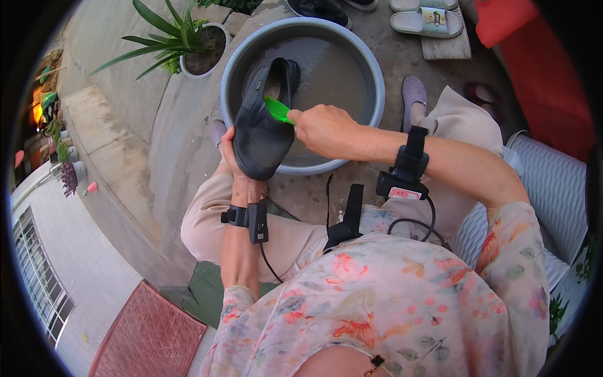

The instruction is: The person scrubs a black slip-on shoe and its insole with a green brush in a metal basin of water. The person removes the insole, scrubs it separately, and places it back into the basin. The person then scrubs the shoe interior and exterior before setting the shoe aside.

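A black slip-on shoe (264,136) with a mesh upper is held over the near left side of a round basin (379,89). My left hand (231,153) grips its toe end from the left and below, most of the fingers hidden under the shoe. In my right hand (325,129) is a bright green brush (277,109), its head inside the shoe's opening. The bristles cannot be made out. Murky grey-brown water (332,70) lies in the basin under the shoe.
Dark shoes (322,10) stand beyond the basin. Pale slippers (426,22) rest on a wooden board (446,47) at the far right. A potted plant (207,70) is left of the basin. Red cloth (546,80) and a white woven-texture chair (551,179) are at the right.
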`<state>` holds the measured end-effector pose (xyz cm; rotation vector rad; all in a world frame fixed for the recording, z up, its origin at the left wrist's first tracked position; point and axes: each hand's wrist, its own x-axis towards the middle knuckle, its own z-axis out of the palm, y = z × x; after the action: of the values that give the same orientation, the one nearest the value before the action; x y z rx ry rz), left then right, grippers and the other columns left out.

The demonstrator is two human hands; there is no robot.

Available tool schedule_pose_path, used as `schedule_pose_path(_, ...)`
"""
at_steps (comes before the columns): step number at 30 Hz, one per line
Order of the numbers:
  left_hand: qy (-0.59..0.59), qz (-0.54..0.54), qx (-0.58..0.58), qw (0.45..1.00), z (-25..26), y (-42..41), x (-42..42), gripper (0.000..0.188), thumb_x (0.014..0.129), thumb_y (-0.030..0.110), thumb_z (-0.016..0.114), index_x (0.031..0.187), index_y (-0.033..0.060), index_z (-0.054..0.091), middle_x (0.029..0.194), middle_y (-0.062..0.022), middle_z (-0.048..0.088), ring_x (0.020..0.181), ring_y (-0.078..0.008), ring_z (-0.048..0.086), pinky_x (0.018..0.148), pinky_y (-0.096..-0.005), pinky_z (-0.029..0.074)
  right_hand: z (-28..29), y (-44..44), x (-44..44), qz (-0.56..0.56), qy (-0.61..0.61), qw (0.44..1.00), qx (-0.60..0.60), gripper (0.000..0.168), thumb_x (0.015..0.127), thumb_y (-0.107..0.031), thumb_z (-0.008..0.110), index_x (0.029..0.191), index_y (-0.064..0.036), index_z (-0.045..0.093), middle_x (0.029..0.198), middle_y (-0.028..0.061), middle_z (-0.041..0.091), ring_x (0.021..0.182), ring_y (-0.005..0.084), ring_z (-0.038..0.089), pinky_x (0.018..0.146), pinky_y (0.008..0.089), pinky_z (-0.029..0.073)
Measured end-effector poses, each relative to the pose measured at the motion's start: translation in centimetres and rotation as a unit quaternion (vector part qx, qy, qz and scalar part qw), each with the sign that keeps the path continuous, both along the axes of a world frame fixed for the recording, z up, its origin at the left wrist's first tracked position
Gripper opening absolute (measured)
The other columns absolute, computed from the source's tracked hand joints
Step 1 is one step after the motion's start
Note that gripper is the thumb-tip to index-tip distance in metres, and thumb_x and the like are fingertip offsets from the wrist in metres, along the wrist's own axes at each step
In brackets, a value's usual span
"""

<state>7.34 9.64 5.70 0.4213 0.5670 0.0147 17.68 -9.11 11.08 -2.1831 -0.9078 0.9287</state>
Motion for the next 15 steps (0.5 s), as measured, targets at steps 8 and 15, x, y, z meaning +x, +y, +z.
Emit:
schedule_pose_path(8, -0.01, -0.02, -0.002, 1.0, -0.3, 0.5, 0.1, 0.049, 0.087, 0.035, 0.043, 0.116, -0.0023, 0.052, 0.116, -0.0179, 0.056, 0.103, -0.0314, 0.056, 0.092, -0.0415, 0.044, -0.9, 0.4, 0.6, -0.046, 0.066, 0.997, 0.001, 0.03, 0.083, -0.015, 0.045, 0.104, 0.001, 0.058, 0.087, 0.026, 0.061, 0.085, 0.0415, 0.059, 0.079, 0.0478, 0.045)
schedule_pose_path(15, 0.008, -0.057, -0.034, 0.998, 0.1, -0.7, 0.6, 0.048, 0.086, 0.035, 0.044, 0.114, -0.0023, 0.053, 0.114, -0.0173, 0.057, 0.101, -0.0303, 0.057, 0.09, -0.0415, 0.045, -2.9, -0.1, 3.2, -0.105, 0.015, 0.992, -0.061, 0.029, 0.084, -0.015, 0.045, 0.102, 0.002, 0.059, 0.083, 0.024, 0.062, 0.08, 0.039, 0.061, 0.074, 0.0469, 0.047)
